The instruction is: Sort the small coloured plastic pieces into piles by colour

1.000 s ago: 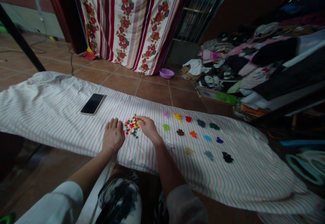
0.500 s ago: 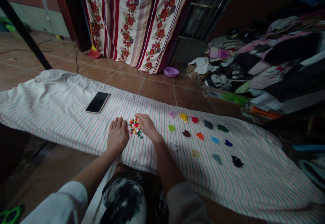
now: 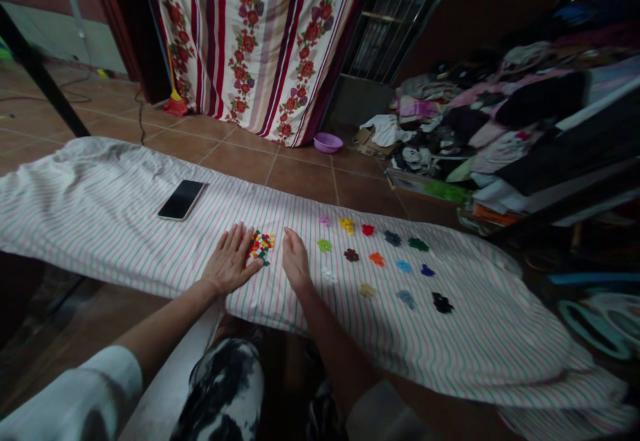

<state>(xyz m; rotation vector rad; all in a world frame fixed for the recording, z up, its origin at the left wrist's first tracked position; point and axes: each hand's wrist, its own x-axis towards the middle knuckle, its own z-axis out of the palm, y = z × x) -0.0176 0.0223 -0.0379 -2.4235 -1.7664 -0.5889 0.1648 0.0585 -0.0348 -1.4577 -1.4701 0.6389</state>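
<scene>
A mixed pile of tiny coloured pieces (image 3: 262,246), mostly red, yellow, white, orange and green, lies on the striped cloth (image 3: 240,201). My left hand (image 3: 231,261) rests palm down at the left edge of the pile, fingers stretched and thumb apart, covering part of it. To the right of the pile, a short gap away, my right hand (image 3: 296,259) stands on its edge, fingers extended upward, with nothing visible in it. Small single-colour heaps spread out further right, among them lime green (image 3: 325,246), yellow (image 3: 347,226), brown (image 3: 351,254), orange (image 3: 377,259) and black (image 3: 443,302).
A phone (image 3: 182,200) lies on the cloth to the left. Beyond the far edge are a purple basin (image 3: 328,142) on the tiled floor, a floral curtain (image 3: 270,41) and a large heap of clothes (image 3: 480,114) at the right.
My right hand has drawn away from the pile to its right side and turned on edge. My left hand has spread its fingers and thumb beside the pile. The view has shifted slightly right.
</scene>
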